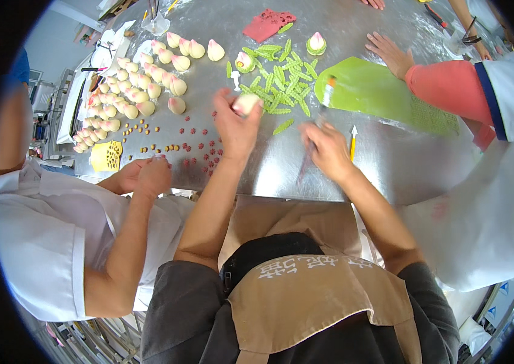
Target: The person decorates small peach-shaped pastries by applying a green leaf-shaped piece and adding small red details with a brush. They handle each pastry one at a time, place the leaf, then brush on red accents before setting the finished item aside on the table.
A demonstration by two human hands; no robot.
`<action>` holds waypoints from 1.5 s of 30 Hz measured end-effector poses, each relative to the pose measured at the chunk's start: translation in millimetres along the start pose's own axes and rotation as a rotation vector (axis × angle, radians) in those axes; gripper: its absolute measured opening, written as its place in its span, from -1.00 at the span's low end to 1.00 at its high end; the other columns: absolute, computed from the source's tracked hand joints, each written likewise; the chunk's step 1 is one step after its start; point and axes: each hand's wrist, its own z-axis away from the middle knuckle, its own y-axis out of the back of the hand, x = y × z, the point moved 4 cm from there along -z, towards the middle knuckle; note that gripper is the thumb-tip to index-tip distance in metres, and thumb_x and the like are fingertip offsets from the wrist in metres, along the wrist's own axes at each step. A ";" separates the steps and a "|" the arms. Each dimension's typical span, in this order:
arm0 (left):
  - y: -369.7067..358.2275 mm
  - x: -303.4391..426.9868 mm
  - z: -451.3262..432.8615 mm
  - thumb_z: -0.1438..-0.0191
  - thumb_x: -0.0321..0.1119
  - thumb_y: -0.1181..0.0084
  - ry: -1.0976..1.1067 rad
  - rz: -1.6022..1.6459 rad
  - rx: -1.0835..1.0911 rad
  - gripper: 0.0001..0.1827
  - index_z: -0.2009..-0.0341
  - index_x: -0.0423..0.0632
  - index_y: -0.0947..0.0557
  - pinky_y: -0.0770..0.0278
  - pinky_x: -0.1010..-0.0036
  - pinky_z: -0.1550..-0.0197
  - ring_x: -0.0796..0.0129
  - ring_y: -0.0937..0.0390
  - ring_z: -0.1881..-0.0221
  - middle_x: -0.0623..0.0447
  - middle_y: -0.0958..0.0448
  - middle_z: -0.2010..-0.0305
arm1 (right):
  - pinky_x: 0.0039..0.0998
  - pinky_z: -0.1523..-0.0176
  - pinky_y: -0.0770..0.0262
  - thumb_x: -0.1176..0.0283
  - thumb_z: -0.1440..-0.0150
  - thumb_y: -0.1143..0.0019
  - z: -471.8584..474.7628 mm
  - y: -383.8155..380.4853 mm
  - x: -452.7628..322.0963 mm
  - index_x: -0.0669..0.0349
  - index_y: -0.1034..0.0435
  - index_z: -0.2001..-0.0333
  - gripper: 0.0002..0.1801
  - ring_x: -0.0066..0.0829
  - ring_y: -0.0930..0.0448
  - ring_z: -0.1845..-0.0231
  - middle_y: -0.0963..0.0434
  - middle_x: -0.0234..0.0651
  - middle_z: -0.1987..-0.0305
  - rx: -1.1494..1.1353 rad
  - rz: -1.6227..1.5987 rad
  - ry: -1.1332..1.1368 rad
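Observation:
Pinched in my left hand is a cream-coloured, peach-shaped dough bun, slightly blurred. My right hand grips a brush, its orange-tipped bristles pointing away from me and its handle slanting back below the hand. Between and beyond my hands lies a loose heap of green serrated dough leaves. One single leaf rests nearer to me. Just past the bun stands a small white tool. Two buns with green leaves around their bases, one bun and another bun, sit behind the heap.
Rows of pink-tipped buns cover the left. Red dough flowers and small yellow pieces lie nearer. A co-worker's hand presses near a green dough sheet; another's hands work at left. Red dough lies behind.

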 end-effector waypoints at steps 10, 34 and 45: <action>-14.8 -7.0 67.1 0.17 -0.28 -0.42 0.100 -0.205 -0.324 -0.21 -0.10 -0.14 -0.25 -0.50 0.35 0.26 0.16 -0.53 0.34 -0.10 -0.54 0.29 | -0.25 0.27 -0.42 0.64 0.16 -0.12 -36.0 -25.4 21.7 0.05 -0.38 0.33 -0.72 -0.19 -0.47 0.24 -0.47 -0.28 0.43 -0.106 0.199 0.142; -26.6 0.4 86.5 -0.07 -0.32 -0.15 -0.377 0.019 -0.353 -0.39 -0.16 -0.24 -0.23 -0.27 0.11 -0.09 -0.11 -0.34 0.00 -0.24 -0.37 0.02 | -0.59 0.11 -0.39 0.79 -0.02 -0.07 61.5 9.3 -47.2 0.23 -0.20 0.39 -0.75 -0.64 -0.43 0.21 -0.42 -0.38 0.31 0.179 -0.682 -0.277; -78.7 -4.7 60.8 -0.18 -0.30 -0.02 -0.140 -0.090 -0.321 -0.51 -0.09 -0.30 -0.21 -0.35 0.06 0.13 -0.19 -0.42 0.23 -0.31 -0.46 0.27 | -0.59 0.14 -0.42 0.80 -0.03 -0.05 73.6 23.8 -43.7 0.23 -0.20 0.37 -0.74 -0.63 -0.47 0.22 -0.41 -0.39 0.33 0.264 -0.661 -0.284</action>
